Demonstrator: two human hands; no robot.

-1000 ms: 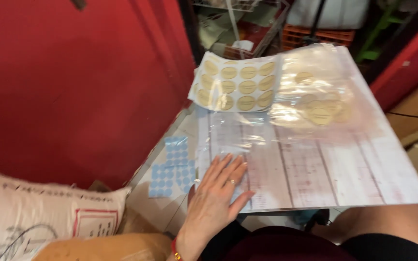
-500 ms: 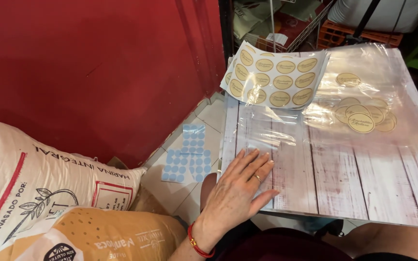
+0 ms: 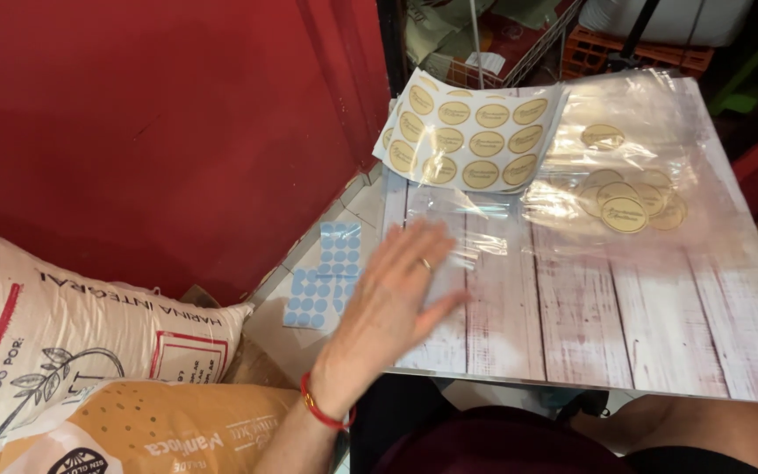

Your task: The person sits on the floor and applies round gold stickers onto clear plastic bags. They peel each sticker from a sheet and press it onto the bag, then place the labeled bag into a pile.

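Left hand over glossy clear bag

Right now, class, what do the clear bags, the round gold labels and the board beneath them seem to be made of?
Clear bags: thin glossy plastic film, judging by the crinkles and glare. Round gold labels: probably matte printed paper stickers, set in rows on a curling white backing sheet. Board: whitewashed plank look, but smooth and flat with a thin edge, so likely a printed sheet, not real wood.

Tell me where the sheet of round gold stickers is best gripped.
Probably pinch the white sheet of round gold stickers at its left edge, coming from the left hand side: that edge curls up and overhangs the wood-print board.
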